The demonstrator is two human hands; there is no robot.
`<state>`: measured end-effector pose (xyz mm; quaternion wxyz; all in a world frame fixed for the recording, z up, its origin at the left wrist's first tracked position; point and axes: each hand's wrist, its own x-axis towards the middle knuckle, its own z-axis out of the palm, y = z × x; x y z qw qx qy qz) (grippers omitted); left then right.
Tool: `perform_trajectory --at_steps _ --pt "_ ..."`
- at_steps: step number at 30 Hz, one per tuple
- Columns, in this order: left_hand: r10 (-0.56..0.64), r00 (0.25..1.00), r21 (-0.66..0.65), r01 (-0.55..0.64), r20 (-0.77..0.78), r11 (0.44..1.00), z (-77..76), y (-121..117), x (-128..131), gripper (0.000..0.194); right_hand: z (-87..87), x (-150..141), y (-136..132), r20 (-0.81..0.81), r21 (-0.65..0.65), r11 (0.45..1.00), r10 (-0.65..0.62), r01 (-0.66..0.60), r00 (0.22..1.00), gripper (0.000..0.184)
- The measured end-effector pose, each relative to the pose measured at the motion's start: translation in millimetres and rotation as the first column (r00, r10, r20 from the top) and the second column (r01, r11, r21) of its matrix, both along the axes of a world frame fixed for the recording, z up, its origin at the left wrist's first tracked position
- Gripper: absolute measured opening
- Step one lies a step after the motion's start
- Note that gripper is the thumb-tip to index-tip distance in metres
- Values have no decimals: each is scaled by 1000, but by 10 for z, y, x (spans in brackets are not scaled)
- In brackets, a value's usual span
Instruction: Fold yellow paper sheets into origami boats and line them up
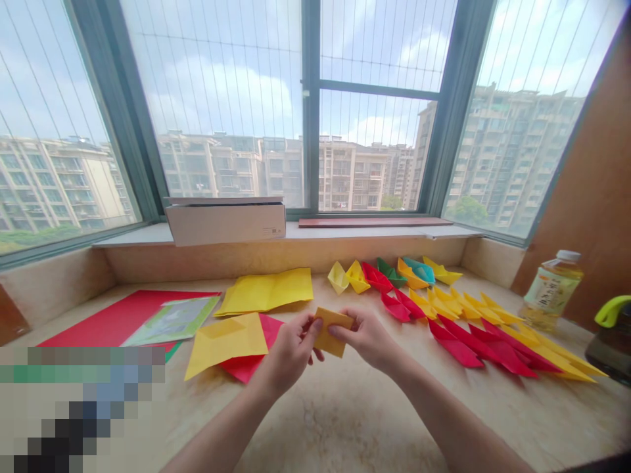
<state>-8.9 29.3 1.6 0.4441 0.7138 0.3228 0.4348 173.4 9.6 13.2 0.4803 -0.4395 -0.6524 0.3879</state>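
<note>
Between my two hands is a small folded piece of yellow-orange paper, raised above the stone sill. My left hand pinches its left edge, thumb on the front face. From the other side my right hand grips the upper right part, its thumb pressed on the paper. Just left of my left hand lie a creased yellow sheet and a red sheet partly under it. To the right stand finished-looking paper boats, among them red boats and yellow boats.
A yellow paper stack, red sheets and a clear packet lie at left. More boats, including a green one, line the back. A drink bottle stands far right; a white box rests on the ledge.
</note>
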Motion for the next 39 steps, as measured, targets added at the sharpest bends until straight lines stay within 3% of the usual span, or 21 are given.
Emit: perform_trajectory --at_steps 6,9,13,18,23,30,34,37,39 --pt "-13 997 -45 17 72 999 -16 24 22 33 -32 -11 26 -41 92 990 -99 103 994 25" --pt "-5 992 -110 19 126 994 -8 23 29 33 -61 -26 36 -113 62 998 8 -1 994 28" --pt "-81 972 -181 122 219 976 -24 25 30 34 -57 10 55 -248 -5 992 122 -128 961 32" --pt "-128 934 -242 217 334 946 13 -17 -22 33 -40 144 55 -326 -72 953 256 -294 910 30" --pt "-168 914 -287 284 368 915 40 -51 -64 20 -15 225 26 -295 -134 944 251 -300 922 23" --pt "-58 949 -314 159 309 936 42 -36 -51 18 7 239 12 -404 -205 905 269 -373 875 33" --pt "-59 943 -327 172 328 929 3 -14 -43 20 -68 222 86 -287 -169 953 198 -253 937 33" --pt "-92 923 -356 234 373 905 -58 22 -34 34 -136 151 119 -166 -89 990 95 -110 982 35" --pt "-83 947 -375 201 309 905 -95 60 -24 45 -170 85 119 -104 -15 999 33 -35 994 37"
